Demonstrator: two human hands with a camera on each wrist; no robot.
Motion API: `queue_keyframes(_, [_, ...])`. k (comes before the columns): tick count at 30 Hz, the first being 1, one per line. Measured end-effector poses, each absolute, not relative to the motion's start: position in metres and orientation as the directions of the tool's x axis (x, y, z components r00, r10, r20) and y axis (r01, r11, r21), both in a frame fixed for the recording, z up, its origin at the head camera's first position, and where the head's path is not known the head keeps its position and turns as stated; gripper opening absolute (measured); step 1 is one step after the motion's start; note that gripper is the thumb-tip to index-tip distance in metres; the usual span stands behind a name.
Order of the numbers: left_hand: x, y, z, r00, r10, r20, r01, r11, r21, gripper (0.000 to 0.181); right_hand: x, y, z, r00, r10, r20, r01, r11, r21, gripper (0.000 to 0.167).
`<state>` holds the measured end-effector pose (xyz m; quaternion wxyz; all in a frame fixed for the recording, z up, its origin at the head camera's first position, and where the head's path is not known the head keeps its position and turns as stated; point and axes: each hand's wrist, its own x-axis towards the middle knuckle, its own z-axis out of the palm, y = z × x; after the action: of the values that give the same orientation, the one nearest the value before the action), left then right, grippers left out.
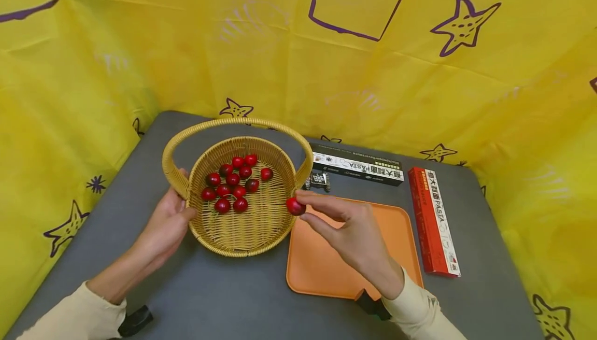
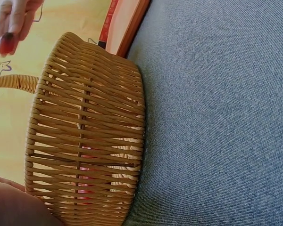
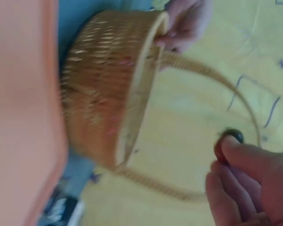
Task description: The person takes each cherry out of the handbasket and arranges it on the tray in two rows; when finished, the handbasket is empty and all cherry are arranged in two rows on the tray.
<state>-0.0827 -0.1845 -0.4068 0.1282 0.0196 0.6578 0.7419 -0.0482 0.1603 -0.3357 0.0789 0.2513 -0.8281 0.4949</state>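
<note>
In the head view, a round wicker basket (image 1: 247,246) with an arched handle stands on the grey table, several dark red cherries (image 1: 223,205) lying in it. My left hand (image 1: 170,221) grips its left rim at the foot of the handle, thumb over the edge. Between thumb and fingertips, my right hand (image 1: 356,231) pinches a single cherry (image 1: 295,206) at the basket's right rim. The right wrist view shows this cherry (image 3: 221,149) raised above the rim, with a dark patch on it. In the left wrist view, the woven side (image 2: 89,127) hides most of the contents.
An orange tray (image 1: 326,272) lies right of the basket, under my right forearm. Behind it are a black pasta box (image 1: 356,166) and a small black-and-white item (image 1: 318,180). A red pasta box (image 1: 434,223) lies to its right. Yellow patterned cloth (image 1: 280,60) hangs around the table.
</note>
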Motion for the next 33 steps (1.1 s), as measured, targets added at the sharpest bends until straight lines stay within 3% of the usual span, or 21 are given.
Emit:
queue_keyframes(4, [-0.081, -0.186, -0.407, -0.966, 0.217, -0.143, -0.169, -0.103, 0.980, 0.098, -0.048, 0.179, -0.354, -0.899, -0.223, 0.377, -0.437, 0.413, -0.799, 0.039])
queue_keyframes(9, [-0.082, -0.186, -0.406, -0.967, 0.213, -0.140, -0.165, -0.103, 0.981, 0.098, -0.058, 0.193, -0.382, -0.937, -0.176, 0.300, -0.348, 0.524, -0.778, 0.042])
queue_keyframes(18, [-0.082, -0.187, -0.407, -0.964, 0.222, -0.147, -0.174, -0.106, 0.979, 0.098, -0.077, 0.194, -0.420, -0.948, -0.240, 0.208, -0.311, 0.569, -0.761, 0.038])
queue_keyframes(33, [-0.082, -0.188, -0.408, -0.962, 0.227, -0.149, -0.179, -0.116, 0.977, 0.096, -0.090, 0.188, -0.438, -0.953, -0.287, 0.100, -0.252, 0.562, -0.788, 0.034])
